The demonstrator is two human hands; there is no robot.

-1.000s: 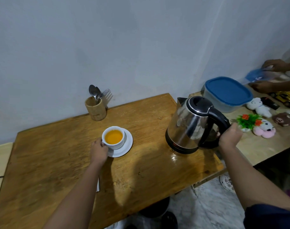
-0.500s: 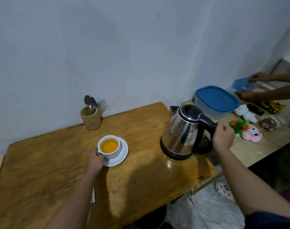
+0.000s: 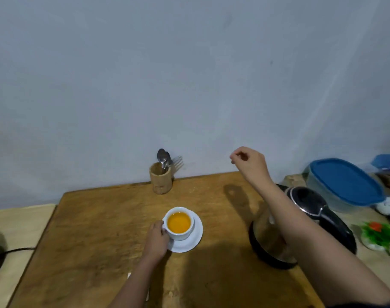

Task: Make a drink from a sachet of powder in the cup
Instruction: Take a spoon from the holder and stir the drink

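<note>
A white cup (image 3: 179, 225) full of orange liquid stands on a white saucer (image 3: 195, 237) in the middle of the wooden table (image 3: 89, 241). My left hand (image 3: 156, 240) grips the cup at its left side. My right hand (image 3: 248, 162) hangs in the air above the table's far edge, fingers loosely curled with nothing in them, to the right of a wooden holder (image 3: 160, 181) with spoons (image 3: 162, 157) and a fork. The steel kettle (image 3: 300, 227) stands at the right, partly hidden behind my right forearm.
A clear box with a blue lid (image 3: 345, 183) sits on a second table at the right, beside small plush toys and a plastic plant (image 3: 378, 234). A dark cable (image 3: 16, 250) runs at the left edge. A white strip (image 3: 129, 275) peeks out by my left forearm.
My right hand has let go of the kettle handle and risen up and left toward the spoon holder. My left hand stays on the cup. The view has swung left.
</note>
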